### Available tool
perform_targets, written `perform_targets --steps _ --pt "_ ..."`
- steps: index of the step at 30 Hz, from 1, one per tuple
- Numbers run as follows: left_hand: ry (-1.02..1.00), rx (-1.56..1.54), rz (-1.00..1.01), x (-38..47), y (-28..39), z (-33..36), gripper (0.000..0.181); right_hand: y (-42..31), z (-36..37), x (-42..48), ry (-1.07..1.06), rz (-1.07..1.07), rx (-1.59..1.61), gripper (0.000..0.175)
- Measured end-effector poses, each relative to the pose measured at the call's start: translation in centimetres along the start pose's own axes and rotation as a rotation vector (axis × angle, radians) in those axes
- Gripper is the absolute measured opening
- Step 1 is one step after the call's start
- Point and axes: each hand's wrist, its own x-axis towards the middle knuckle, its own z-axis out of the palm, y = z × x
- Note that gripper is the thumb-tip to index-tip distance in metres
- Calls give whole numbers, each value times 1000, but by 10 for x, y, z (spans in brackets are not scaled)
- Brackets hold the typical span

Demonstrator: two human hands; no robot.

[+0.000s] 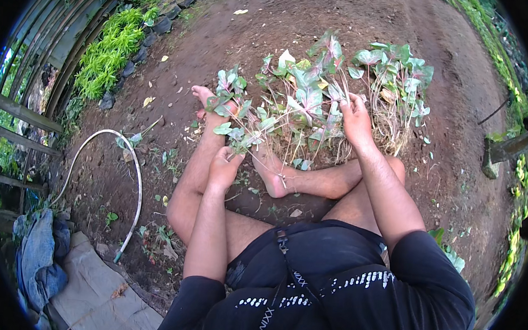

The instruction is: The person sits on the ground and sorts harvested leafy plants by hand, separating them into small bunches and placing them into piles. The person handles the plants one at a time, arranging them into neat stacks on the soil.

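My left hand (225,167) is closed on the stems of a few caladium plants, whose mottled leaves (227,82) spread over my outstretched foot. At the right edge of the middle pile of uprooted caladiums (306,99), my right hand (355,118) has its thumb and fingers around thin stems. Another bunch of caladiums (393,86) with pale, stringy roots lies just right of that hand. Dry roots and stems lie on the soil before my bent leg, some touching my foot. The grip points of both hands are partly covered by leaves and fingers.
A pale hose (139,189) curves over the soil at left. Beyond it are a wooden fence (24,114) and bright green plants (112,51) edged with dark stones. A blue cloth (43,256) and a grey sheet (102,286) lie at lower left. A wooden piece (512,148) stands at right.
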Motion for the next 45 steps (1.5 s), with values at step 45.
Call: perform_targets --steps 45 --pt "-354 -1064 -87 -39 30 36 42 -50 124 -115 -896 72 131 34"
